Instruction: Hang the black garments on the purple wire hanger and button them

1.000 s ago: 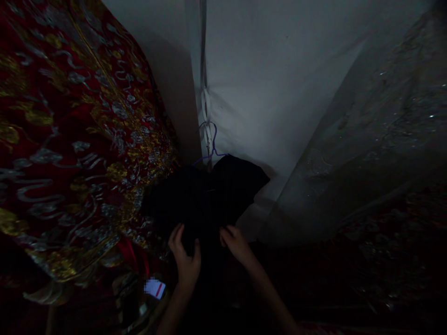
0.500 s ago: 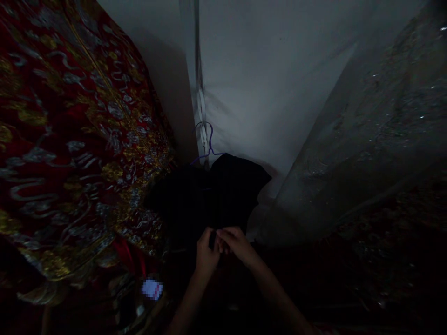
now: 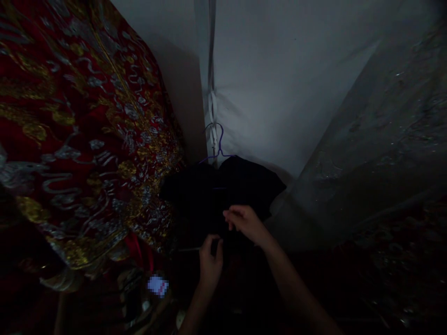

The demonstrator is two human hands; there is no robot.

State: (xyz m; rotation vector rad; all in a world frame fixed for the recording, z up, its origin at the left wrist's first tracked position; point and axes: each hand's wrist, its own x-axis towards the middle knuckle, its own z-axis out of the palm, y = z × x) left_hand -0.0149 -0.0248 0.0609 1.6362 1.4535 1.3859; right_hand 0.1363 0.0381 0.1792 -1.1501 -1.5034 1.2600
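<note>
A black garment (image 3: pixel 251 179) hangs from a purple wire hanger (image 3: pixel 221 144) in the dim light. In front of its lower part, my left hand (image 3: pixel 210 260) is closed, with thumb and index finger pinched at the dark cloth. Higher and to the right, my right hand (image 3: pixel 244 221) is closed too, its fingertips pressed together against the black background. Whatever it pinches, if anything, is too small and dark to make out. The two hands are apart, and the garment's lower edge is lost in shadow.
A red garment (image 3: pixel 115 107) with gold and silver embroidery hangs close on the left. A pale wall (image 3: pixel 265 83) stands behind, with a white strap (image 3: pixel 211 51) running down to the hanger. Sheer sparkling fabric (image 3: pixel 377 139) hangs at the right. A pixelated bright patch (image 3: pixel 158 285) shows at lower left.
My right hand has parted from my left and risen up and to the right. My left hand has dropped slightly. The whole view has shifted, so the hangings sit further right.
</note>
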